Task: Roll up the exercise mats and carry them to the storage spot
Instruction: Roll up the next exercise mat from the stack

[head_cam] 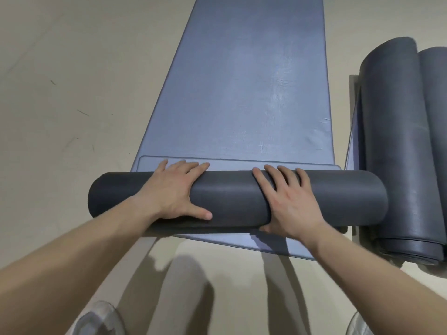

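Forearms [72,257] bare; left hand [169,192], right hand [290,204] bare; white shoes [99,320], rounded toes.

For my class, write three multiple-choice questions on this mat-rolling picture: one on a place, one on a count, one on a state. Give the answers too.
1. Where do the finished rolled mats lie?
A) right of the blue mat
B) left of it
C) on top of it

2. How many hands are on the roll being made?
A) none
B) one
C) two

3. The blue mat is:
A) fully rolled
B) partly rolled
C) folded in half

Answers:
1 A: they lie by its right edge.
2 C: the left hand and the right hand both press on it.
3 B: a flat stretch lies beyond the roll.
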Demonstrator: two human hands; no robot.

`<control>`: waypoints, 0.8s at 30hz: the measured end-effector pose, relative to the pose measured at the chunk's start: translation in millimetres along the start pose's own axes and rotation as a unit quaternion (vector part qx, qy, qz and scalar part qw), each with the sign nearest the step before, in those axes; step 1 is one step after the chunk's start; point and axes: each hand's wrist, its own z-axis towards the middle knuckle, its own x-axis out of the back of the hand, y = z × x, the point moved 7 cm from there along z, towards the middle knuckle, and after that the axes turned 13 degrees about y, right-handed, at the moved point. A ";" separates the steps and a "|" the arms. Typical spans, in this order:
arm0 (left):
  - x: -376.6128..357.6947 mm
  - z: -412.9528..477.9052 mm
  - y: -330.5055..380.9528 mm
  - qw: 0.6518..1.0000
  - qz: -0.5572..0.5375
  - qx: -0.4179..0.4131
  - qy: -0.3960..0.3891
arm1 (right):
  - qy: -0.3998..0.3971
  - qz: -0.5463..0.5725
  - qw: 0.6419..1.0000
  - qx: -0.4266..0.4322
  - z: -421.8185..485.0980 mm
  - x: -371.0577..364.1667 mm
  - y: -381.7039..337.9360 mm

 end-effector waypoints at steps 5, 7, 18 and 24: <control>2.0 19.1 -16.0 0.995 0.096 -0.024 0.007 | -0.137 0.028 0.990 0.024 59.0 -2.2 28.5; 4.5 38.6 -24.1 0.998 0.064 -0.004 -0.022 | -0.153 0.040 0.987 0.021 76.1 -2.1 34.4; -11.9 -0.3 3.5 0.980 -0.064 0.188 -0.029 | -0.060 -0.065 0.991 0.098 79.1 5.6 30.9; -34.9 -14.2 68.1 0.957 -0.163 0.239 0.019 | -0.008 0.079 0.964 -0.254 3.6 5.8 56.2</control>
